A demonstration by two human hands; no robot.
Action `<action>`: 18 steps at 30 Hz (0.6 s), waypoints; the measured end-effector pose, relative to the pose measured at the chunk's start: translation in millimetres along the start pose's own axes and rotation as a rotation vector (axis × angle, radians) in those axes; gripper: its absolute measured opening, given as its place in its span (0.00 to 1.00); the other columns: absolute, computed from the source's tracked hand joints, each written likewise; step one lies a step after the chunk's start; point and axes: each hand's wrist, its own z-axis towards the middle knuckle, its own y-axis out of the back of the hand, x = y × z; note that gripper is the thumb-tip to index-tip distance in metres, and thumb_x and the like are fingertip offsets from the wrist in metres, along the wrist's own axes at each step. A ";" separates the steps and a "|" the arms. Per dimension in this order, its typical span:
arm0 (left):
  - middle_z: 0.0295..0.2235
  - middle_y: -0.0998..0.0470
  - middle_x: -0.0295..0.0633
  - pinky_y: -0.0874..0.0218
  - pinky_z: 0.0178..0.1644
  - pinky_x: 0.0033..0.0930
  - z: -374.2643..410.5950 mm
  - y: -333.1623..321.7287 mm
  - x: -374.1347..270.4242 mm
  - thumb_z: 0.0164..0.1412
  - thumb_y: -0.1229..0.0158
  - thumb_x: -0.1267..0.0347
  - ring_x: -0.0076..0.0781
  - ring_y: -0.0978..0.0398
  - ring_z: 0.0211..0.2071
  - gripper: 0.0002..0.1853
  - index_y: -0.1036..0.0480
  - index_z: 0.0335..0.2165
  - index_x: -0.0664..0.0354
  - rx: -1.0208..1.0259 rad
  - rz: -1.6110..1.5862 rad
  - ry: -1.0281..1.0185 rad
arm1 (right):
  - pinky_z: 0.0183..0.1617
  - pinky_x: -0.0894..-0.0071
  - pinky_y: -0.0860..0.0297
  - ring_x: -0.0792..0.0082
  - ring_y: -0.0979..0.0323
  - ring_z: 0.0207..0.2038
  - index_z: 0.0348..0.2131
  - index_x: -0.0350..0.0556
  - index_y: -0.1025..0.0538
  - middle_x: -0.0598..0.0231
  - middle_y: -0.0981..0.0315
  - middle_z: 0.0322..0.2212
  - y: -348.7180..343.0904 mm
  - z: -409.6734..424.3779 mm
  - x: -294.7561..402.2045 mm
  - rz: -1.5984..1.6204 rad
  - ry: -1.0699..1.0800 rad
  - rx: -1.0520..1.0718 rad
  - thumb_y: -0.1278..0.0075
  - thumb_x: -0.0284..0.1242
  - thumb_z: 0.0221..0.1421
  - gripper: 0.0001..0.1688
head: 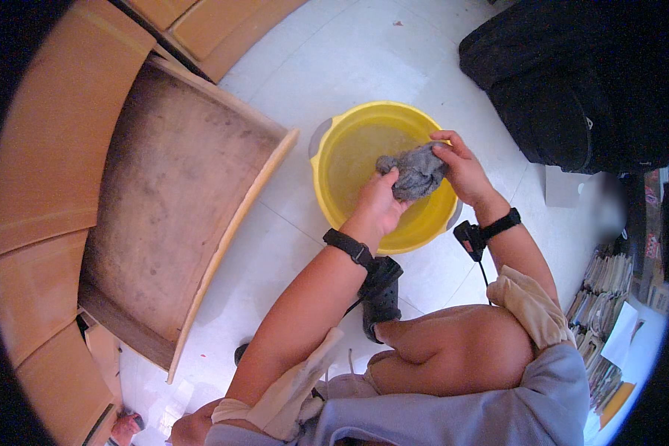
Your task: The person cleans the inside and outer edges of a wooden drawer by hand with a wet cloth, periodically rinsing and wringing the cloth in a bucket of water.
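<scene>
A crumpled grey cloth [421,173] is held between both hands above a round yellow plastic basin [326,192]. My left hand [380,203] grips its near left side, thumb on top. On the far right side, my right hand [461,167] pinches the cloth between thumb and fingers. Cloudy water [351,150] lies in the basin, which has grey handles at its rim. Left of the basin a wooden drawer [184,184] is pulled out, its bare bottom marked with dark stains.
Wooden cabinet fronts [56,128] line the left side. A large black fabric bag or cover [552,95] fills the upper right. Stacked papers [596,301] stand at the right edge. Under my arms are my bent knee [479,340] and a black shoe [382,304] on the pale tiled floor [290,223].
</scene>
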 end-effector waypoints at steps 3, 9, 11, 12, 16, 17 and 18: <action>0.52 0.32 0.42 0.41 0.57 0.49 -6.2 -4.9 0.3 0.68 0.64 0.51 0.40 0.33 0.53 0.25 0.39 0.54 0.53 0.002 0.010 0.020 | 0.51 0.72 0.35 0.73 0.31 0.45 0.49 0.47 0.32 0.67 0.29 0.42 -30.3 0.2 -10.0 0.133 -0.129 -0.038 0.48 0.31 0.58 0.21; 0.53 0.33 0.40 0.43 0.57 0.54 -10.2 -5.8 -13.1 0.58 0.65 0.34 0.41 0.35 0.54 0.37 0.38 0.53 0.47 0.109 -0.034 0.263 | 0.44 0.73 0.33 0.77 0.30 0.39 0.40 0.45 0.26 0.68 0.27 0.36 -33.1 5.5 -27.2 -0.444 0.121 0.108 0.41 0.36 0.52 0.18; 0.52 0.32 0.39 0.43 0.57 0.55 -7.9 -4.8 -16.0 0.55 0.65 0.31 0.42 0.35 0.54 0.40 0.37 0.53 0.46 0.029 0.089 0.328 | 0.44 0.71 0.32 0.73 0.29 0.39 0.37 0.45 0.25 0.64 0.26 0.37 -30.1 10.2 -34.3 -0.647 0.305 0.047 0.41 0.34 0.51 0.16; 0.52 0.32 0.39 0.42 0.56 0.54 -10.8 -3.2 -19.5 0.56 0.64 0.32 0.42 0.34 0.54 0.39 0.37 0.53 0.46 0.063 -0.007 0.289 | 0.44 0.71 0.33 0.70 0.29 0.39 0.38 0.44 0.25 0.63 0.26 0.37 -39.9 10.9 -33.7 -0.733 0.431 0.060 0.41 0.32 0.51 0.15; 0.51 0.32 0.40 0.36 0.53 0.46 -7.6 -0.4 -18.1 0.60 0.62 0.38 0.37 0.33 0.52 0.33 0.37 0.52 0.47 0.099 -0.075 0.097 | 0.50 0.66 0.36 0.58 0.31 0.44 0.43 0.45 0.25 0.55 0.29 0.40 -77.8 -7.1 -6.4 -0.948 0.787 0.129 0.43 0.29 0.50 0.19; 0.50 0.32 0.40 0.37 0.53 0.47 -3.7 4.3 -18.8 0.62 0.64 0.39 0.36 0.33 0.52 0.32 0.36 0.51 0.47 0.119 -0.044 0.066 | 0.51 0.65 0.36 0.58 0.31 0.45 0.44 0.46 0.25 0.54 0.29 0.41 -75.8 -4.9 -2.0 -1.048 0.855 0.160 0.43 0.30 0.50 0.20; 0.50 0.32 0.39 0.37 0.53 0.47 -2.2 5.2 -19.9 0.63 0.65 0.40 0.35 0.32 0.51 0.31 0.36 0.50 0.47 0.136 -0.012 0.035 | 0.52 0.65 0.37 0.58 0.31 0.46 0.44 0.46 0.25 0.54 0.30 0.43 -72.9 -3.1 0.8 -1.146 0.922 0.190 0.43 0.31 0.50 0.20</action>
